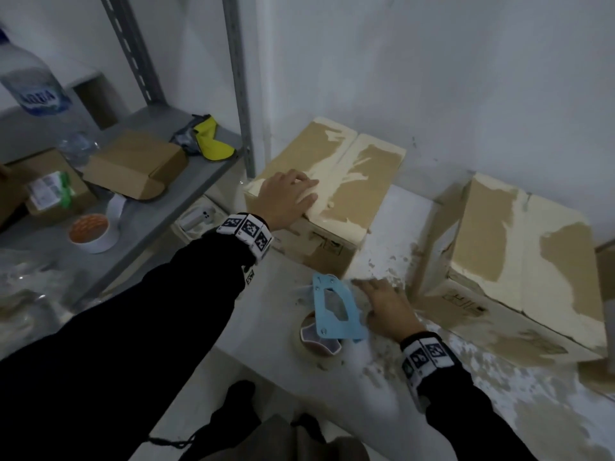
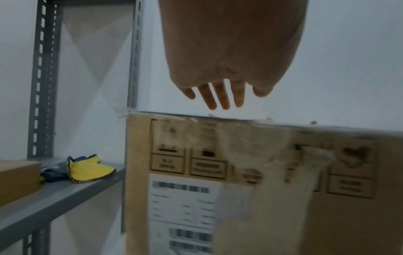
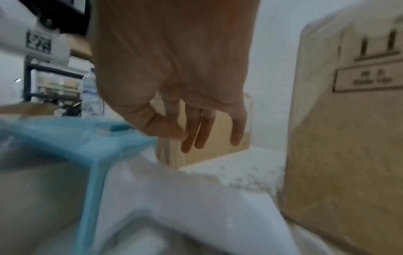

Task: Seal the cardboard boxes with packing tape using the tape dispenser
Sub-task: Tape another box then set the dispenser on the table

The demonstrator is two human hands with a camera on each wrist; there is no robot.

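Reaching beside the light-blue plastic tape dispenser (image 1: 336, 307) on the white worktop (image 1: 266, 377), the right hand (image 1: 387, 309) hangs relaxed, grasping nothing. The left hand (image 1: 288, 199) lies flat, fingers straight, on the tape-scarred brown cardboard box (image 1: 349, 181); taking the handle squarely should help the taping.

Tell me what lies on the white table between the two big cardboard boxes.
Nothing stands there. The head view shows only bare white table flecked with torn cardboard bits between the left box and the right box. The blue tape dispenser lies nearer the person.
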